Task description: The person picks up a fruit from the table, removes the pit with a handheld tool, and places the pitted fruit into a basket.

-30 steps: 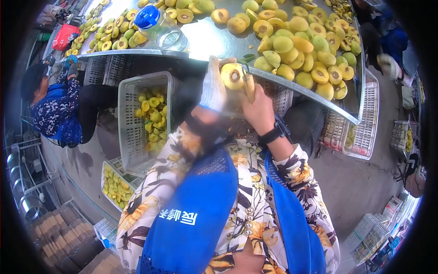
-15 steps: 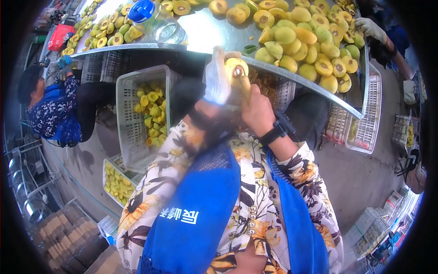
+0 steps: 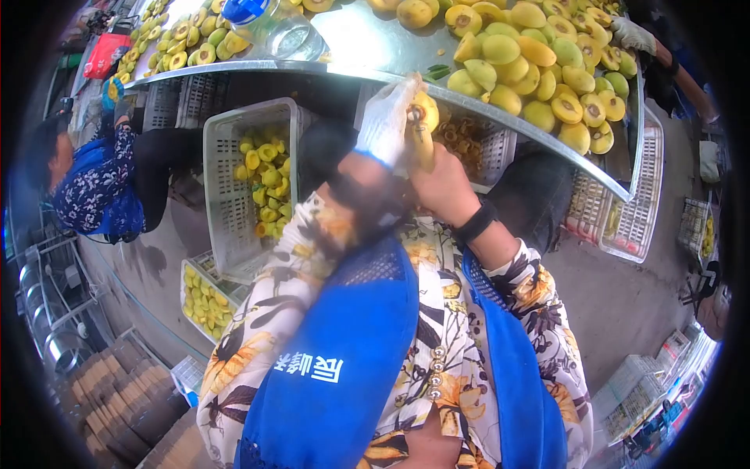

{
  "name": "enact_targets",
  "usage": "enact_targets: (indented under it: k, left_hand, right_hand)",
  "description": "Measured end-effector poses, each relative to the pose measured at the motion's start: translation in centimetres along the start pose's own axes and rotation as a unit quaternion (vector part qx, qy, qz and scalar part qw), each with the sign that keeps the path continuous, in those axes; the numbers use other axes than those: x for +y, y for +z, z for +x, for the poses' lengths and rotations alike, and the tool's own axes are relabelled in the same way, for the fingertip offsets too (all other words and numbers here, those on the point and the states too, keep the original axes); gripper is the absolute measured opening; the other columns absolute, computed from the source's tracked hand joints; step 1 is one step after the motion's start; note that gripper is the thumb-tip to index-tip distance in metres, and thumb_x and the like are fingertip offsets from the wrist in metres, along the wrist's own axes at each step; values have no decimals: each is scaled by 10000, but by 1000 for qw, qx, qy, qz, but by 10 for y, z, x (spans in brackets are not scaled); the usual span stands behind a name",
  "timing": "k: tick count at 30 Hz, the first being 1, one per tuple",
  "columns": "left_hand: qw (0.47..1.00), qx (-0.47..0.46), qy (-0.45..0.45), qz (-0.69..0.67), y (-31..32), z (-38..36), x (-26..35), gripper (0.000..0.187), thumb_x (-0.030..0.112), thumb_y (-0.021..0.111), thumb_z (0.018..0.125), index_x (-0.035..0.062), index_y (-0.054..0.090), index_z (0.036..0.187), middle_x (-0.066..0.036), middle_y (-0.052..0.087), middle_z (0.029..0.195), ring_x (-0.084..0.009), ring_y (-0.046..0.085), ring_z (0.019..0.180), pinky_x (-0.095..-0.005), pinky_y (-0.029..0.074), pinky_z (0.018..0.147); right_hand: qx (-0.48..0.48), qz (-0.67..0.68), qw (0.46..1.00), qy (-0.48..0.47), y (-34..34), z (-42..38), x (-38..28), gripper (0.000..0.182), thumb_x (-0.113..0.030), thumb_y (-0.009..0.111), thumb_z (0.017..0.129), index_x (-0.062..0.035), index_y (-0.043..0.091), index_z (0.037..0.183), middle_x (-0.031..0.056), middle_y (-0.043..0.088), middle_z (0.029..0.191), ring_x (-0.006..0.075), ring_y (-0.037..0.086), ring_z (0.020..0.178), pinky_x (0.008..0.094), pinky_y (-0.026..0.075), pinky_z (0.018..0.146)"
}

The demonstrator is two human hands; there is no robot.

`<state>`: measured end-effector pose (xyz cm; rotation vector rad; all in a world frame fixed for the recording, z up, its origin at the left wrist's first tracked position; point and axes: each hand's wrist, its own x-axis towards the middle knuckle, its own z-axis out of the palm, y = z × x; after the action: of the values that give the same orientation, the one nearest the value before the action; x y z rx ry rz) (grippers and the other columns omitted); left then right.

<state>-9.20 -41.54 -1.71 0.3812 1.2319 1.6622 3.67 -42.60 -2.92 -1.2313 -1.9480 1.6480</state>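
Note:
My left hand, in a white glove, is closed around a yellow peach half. The half is tilted, and its brown pit side shows only in part. In my bare right hand is a pitting tool with a tan handle, its upper end against the fruit. The tool's working tip is hidden. Both hands are just in front of the metal table's edge, above a crate of brown pits.
Cut peaches are heaped on the table, with a blue-lidded clear jug to their left. A white crate of pitted halves stands at my left. One co-worker sits left; another's gloved hand reaches in at right.
The peach half has turned from facing me to a steeper tilt, and my right hand has rotated with the tool. The whole view has shifted slightly.

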Motion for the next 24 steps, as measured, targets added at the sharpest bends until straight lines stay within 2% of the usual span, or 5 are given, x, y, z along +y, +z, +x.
enact_targets:
  k: [2,10,14,17,24]
  left_hand:
    - [1000,12,-15,-10,0,0,-4,216,204,615,853,-10,595,870,-66,567,676,-124,539,595,-253,445,515]
    - [990,-46,20,129,-7,4,-8,212,210,601,857,0,625,870,-56,627,737,-95,564,629,-212,443,537]
    - [992,-36,-78,91,-6,2,-4,230,227,585,861,5,620,909,-81,643,771,-122,596,641,-216,464,553]
    - [983,-44,48,169,-6,1,-9,263,268,544,880,17,621,899,-110,643,769,-168,609,630,-246,478,554]
    - [985,71,-100,-123,-15,-3,11,324,365,550,867,69,526,996,-91,610,771,-200,598,600,-282,467,480]
  right_hand:
    - [-69,122,982,124,-5,-2,-13,158,-95,536,807,-12,468,923,89,536,638,174,512,438,302,412,396]
    - [-137,227,947,180,-14,-5,-20,98,-27,489,795,-37,447,883,30,438,569,90,392,374,246,310,322]
    - [-167,264,932,187,-16,-6,-20,116,-20,488,796,-46,447,901,12,416,560,74,355,367,228,282,325]
    - [-226,364,876,222,-22,-8,-20,118,-10,478,813,-56,452,918,-5,395,556,60,314,364,218,259,327]
    - [-280,482,810,182,-18,-5,-1,138,-49,529,843,-69,480,971,-11,401,573,73,324,379,225,272,348]
